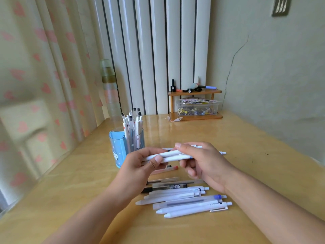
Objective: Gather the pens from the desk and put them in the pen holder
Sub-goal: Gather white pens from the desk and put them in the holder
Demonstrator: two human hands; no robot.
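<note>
Above the wooden desk [246, 155], my left hand [140, 166] and my right hand [202, 162] both grip a small bundle of white pens [173, 155], held level between them. Just behind and to the left stands the blue pen holder [117, 147], with several pens [131, 124] standing upright in it. Several more pens [182, 199], white, clear and black, lie side by side on the desk under my hands. A pen with a red tip [168, 169] lies beneath the bundle, and another white pen [222, 153] pokes out behind my right hand.
A small wooden shelf [195, 103] with a clear box of trinkets and small bottles stands at the back by the wall. Plastic bottles [110, 88] stand behind the holder near the radiator. A heart-print curtain hangs at the left edge.
</note>
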